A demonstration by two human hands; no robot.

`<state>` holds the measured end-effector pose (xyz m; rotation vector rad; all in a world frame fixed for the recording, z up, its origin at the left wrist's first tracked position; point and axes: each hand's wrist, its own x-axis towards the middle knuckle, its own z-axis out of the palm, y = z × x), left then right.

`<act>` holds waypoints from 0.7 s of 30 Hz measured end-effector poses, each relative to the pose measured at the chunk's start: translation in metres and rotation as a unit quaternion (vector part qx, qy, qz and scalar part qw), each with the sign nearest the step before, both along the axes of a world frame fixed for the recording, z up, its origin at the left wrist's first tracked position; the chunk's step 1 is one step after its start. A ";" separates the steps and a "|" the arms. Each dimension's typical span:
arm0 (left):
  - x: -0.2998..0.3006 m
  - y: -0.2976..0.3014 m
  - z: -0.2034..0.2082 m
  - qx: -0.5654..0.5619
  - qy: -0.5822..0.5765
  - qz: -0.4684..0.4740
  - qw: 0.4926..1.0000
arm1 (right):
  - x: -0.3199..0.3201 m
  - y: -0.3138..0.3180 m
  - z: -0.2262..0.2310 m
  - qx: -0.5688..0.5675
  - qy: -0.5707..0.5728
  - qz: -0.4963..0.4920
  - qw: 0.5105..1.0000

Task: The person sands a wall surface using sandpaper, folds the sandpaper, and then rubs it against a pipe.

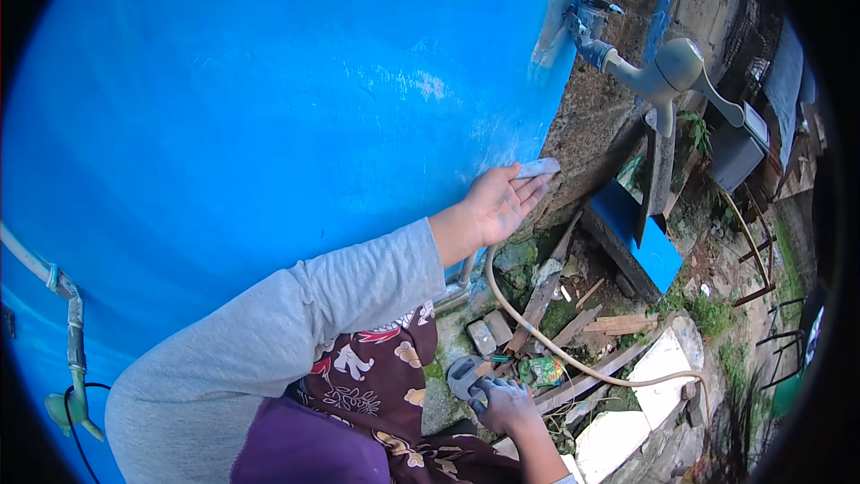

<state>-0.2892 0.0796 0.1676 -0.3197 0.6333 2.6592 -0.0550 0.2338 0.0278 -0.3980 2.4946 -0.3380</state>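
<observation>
My left hand [498, 207] is raised against the lower edge of a blue-painted wall [269, 116], palm turned up. Its thumb lies along a short, pale blue-grey strip [537, 168] that touches the wall's edge. I cannot make out exactly what this strip is. Lower down, my right hand [507, 407], its fingers smeared grey, closes on a flat grey rounded piece [463, 378] with a pale opening in it. The kind of tool or part is unclear. A patterned maroon cloth [367, 376] covers my lap between the arms.
A beige tap [672, 72] juts from the upper right, and another tap [67, 408] is at the lower left. A beige hose [573, 360] curves over wood scraps [623, 324], stones and white slabs [663, 376]. A blue board [638, 237] leans among the rubble.
</observation>
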 end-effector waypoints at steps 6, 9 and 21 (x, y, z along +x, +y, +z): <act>0.000 -0.025 0.007 0.064 0.095 -0.052 0.992 | -0.004 -0.002 0.004 0.030 -0.004 0.008 1.000; -0.005 -0.009 -0.001 0.011 0.000 -0.024 1.000 | -0.003 0.003 0.000 0.014 -0.002 0.000 1.000; 0.008 -0.006 0.008 0.022 0.073 -0.023 0.997 | -0.005 0.004 -0.003 0.032 -0.047 -0.007 0.998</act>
